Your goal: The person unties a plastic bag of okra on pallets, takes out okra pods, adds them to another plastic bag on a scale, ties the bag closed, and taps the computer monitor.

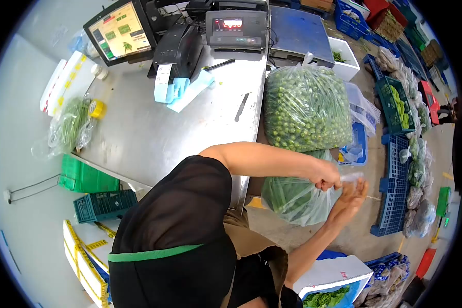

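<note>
A clear plastic bag of long green vegetables [292,200] stands below the edge of the steel table. My left hand [326,175] is closed around the gathered neck of this bag. Just beyond it, my right hand [350,197] pinches the loose plastic at the bag's mouth, its fingers bent and partly blurred. Right behind the bag sits a larger, knotted plastic bag of small round green vegetables [308,105].
On the steel table [190,128] are a scale display [236,30], a label printer [177,50], a monitor [120,32], a black-handled knife [242,108] and blue label strips [190,91]. Blue pallets [397,185] and vegetable crates [395,102] line the right side.
</note>
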The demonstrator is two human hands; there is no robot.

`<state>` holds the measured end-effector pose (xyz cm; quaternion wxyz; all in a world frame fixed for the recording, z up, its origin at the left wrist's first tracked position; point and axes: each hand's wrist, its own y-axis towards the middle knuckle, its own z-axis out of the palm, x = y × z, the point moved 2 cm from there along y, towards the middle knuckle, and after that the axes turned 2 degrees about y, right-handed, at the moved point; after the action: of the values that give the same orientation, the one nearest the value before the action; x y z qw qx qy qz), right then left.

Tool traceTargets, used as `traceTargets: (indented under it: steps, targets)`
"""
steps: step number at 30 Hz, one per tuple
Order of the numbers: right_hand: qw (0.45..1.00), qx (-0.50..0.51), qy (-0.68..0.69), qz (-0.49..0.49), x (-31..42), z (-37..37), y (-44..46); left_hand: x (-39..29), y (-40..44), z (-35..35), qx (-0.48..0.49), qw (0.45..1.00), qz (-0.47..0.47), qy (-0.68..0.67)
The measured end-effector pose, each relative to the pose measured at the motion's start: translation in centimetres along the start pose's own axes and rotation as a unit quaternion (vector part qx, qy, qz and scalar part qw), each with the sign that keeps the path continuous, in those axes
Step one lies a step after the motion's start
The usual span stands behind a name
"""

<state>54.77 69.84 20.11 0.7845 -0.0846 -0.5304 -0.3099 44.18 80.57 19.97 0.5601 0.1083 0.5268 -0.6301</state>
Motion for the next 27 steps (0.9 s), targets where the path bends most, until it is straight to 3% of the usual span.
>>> traceTargets:
  steps: [3,6,7,9,10,11,12,13,15,17,19,21,24,27]
  targets:
    - [0.953,0.138,-0.267,0.041,-3.3,0.3,-3.4,-0.7,0.3,-0.4,-0.054,0.992,0.014,-0.112]
    - [0.892,0.059,-0.449,-0.010,-3.9,3.1,-3.6,-0.2,2.4,-0.4,-0.087,0.985,0.002,-0.147]
    - [0.866,0.066,-0.488,-0.086,-5.9,2.1,-3.0,0.0,4.1,0.0,-0.093,0.984,0.006,-0.153]
    - [0.883,0.067,-0.457,-0.086,-6.4,1.2,-1.1,-0.5,4.6,-1.6,-0.007,0.967,0.014,-0.253]
    - [0.927,0.060,-0.369,-0.018,-6.0,2.1,-0.6,-1.3,4.1,-2.8,0.047,0.954,0.013,-0.297]
    - [0.928,0.030,-0.365,0.064,-5.9,1.2,-0.5,-2.5,3.4,-4.2,0.049,0.958,0.017,-0.283]
    - [0.926,0.000,-0.349,0.145,-6.1,0.3,-0.5,-4.4,1.7,-6.0,-0.016,0.984,0.002,-0.176]
    - [0.945,-0.043,-0.270,0.182,-6.1,-0.3,-0.2,-5.9,-0.8,-6.1,-0.104,0.982,0.132,-0.087]
    - [0.959,-0.109,-0.095,0.243,-6.3,-1.4,0.6,-3.8,0.3,-8.2,-0.078,0.983,0.053,0.155]
    - [0.953,-0.076,-0.016,0.293,-7.3,-3.3,1.0,0.7,2.1,-7.3,0.005,0.885,0.174,0.432]
    - [0.946,-0.032,0.025,0.322,-7.3,-4.1,0.9,2.5,1.9,-4.4,-0.071,0.842,0.312,0.435]
    - [0.942,0.012,0.028,0.333,-6.3,-4.4,0.8,3.0,2.9,-4.5,-0.076,0.829,0.331,0.444]
    - [0.929,0.161,-0.154,0.295,-4.0,-4.5,1.1,2.9,4.3,-5.4,-0.034,0.809,0.389,0.440]
    - [0.871,0.267,-0.259,0.322,-3.1,-3.2,1.5,2.6,5.0,-6.2,0.043,0.860,0.304,0.408]
